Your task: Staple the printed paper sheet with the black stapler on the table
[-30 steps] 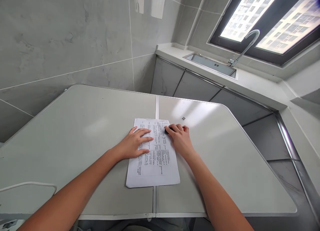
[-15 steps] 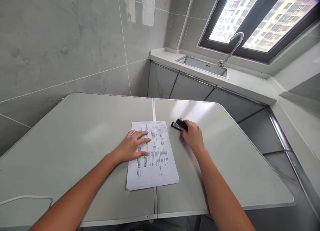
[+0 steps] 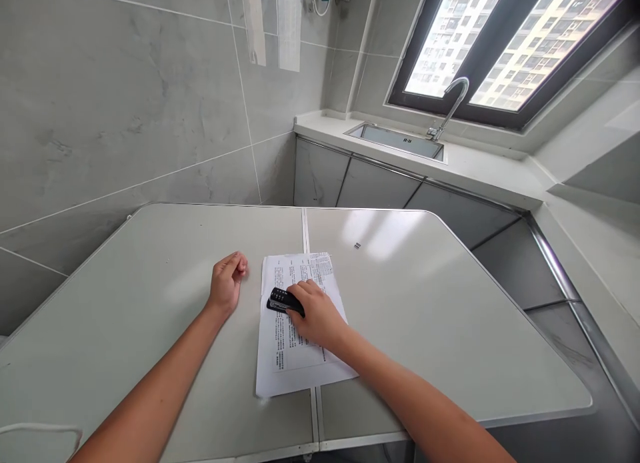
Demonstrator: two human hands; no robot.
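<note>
Grey-tiled wall (image 3: pixel 125 116), upper left of the frame; sink (image 3: pixel 395 141) and window (image 3: pixel 450 43), upper right. Pale tabletop (image 3: pixel 435 329), spanning the lower frame. Printed papers (image 3: pixel 280 377), lower centre, lying across the seam. Black stapler (image 3: pixel 281 299), centre, over the papers; right hand (image 3: pixel 316 316), its fingers clamped on the stapler. Left hand (image 3: pixel 227 283), left of centre, near the papers, fingers curled together. Two small grey pieces (image 3: pixel 357 245), right of centre, possibly staples.
</note>
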